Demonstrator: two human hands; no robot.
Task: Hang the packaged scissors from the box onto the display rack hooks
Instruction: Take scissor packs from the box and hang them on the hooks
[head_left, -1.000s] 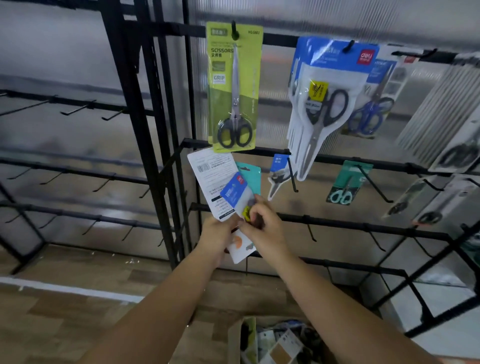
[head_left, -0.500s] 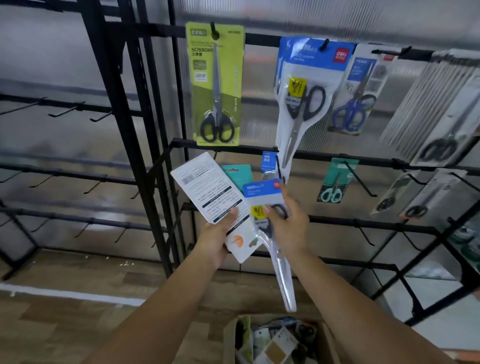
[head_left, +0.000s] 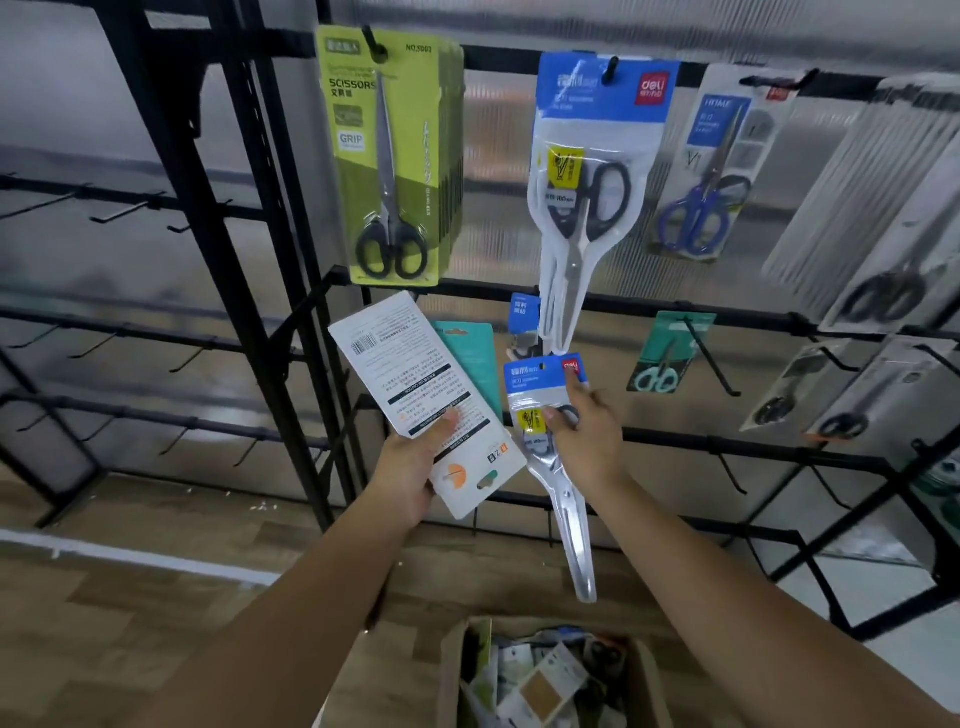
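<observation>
Rack: black frame w/ hook rows, above and behind both your hands. Upper row already stocked: green pack up-left of your right grip, blue-top packs directly above it, more packs further right. Lower rows only partly filled; the left bay's hooks look bare, so plenty of hanging is left.

Box: below both forearms, open, w/ many packs inside; judged well short of empty.

White card: held back-side up in your left hand, thumb clamped across its face, fingers behind. A teal pack sits just behind it; whether that hand holds it too or it hangs on the rack, can't tell.

Blue pack: pinched mid-body by your right hand, forefinger reaching up to its top corner; its clear tail hangs below the grip. Not yet on a hook.

Target, probably: the hook w/ matching blue-top packs straight above the right grip. Remaining: hang this one, then the left-hand card(s), then the box contents.
</observation>
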